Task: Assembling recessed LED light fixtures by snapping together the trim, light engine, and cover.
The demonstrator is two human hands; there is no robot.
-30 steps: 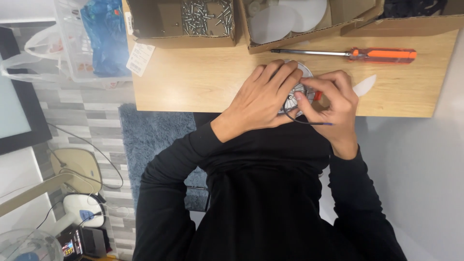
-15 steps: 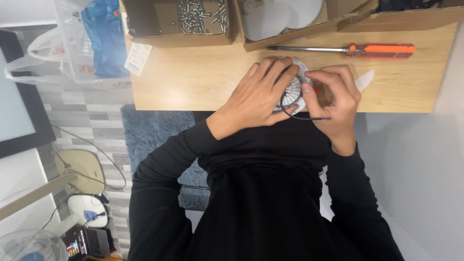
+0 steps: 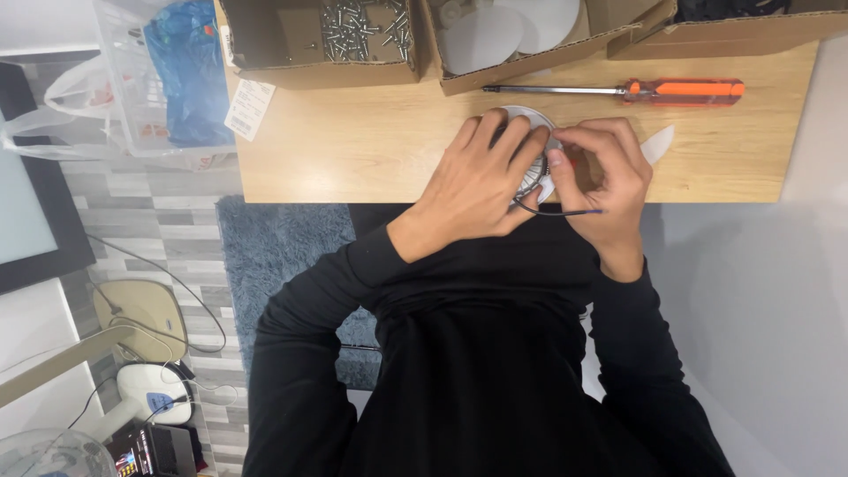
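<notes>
— Hands at the near edge of the wooden table [image 3: 353,159]: what do we hold?

— Our left hand [image 3: 477,181] lies flat, fingers spread and lightly curled, over a round white part with a slotted grille [image 3: 527,146], pressing it to the tabletop. Only the far rim and a strip of grille at the fingertips show; the rest is under the palm. Our right hand [image 3: 605,172] is closed to a pinch, thumb and forefinger meeting at the disc's right edge, just beside the left fingertips. What it pinches is too small to tell; something reddish shows inside the curl.

— And the thin dark wire [image 3: 556,212]?

— It leaves the disc on the side toward us, below both hands, and runs rightward under the right wrist, its long axis roughly parallel to the table's front edge.

— Which hand is nearer the part?

— Both touch it: the left covers it from the left, the right meets it from the right, so the work sits between the two thumbs.

— What lies beyond the hands?

— An orange-handled screwdriver [image 3: 618,89], shaft pointing left, lies just past the fingertips, nearer the right hand. Farther off stand a cardboard box of screws [image 3: 367,31] beyond the left hand and a box of white discs [image 3: 503,35]. A white scrap [image 3: 658,141] peeks out right of the right hand.
</notes>
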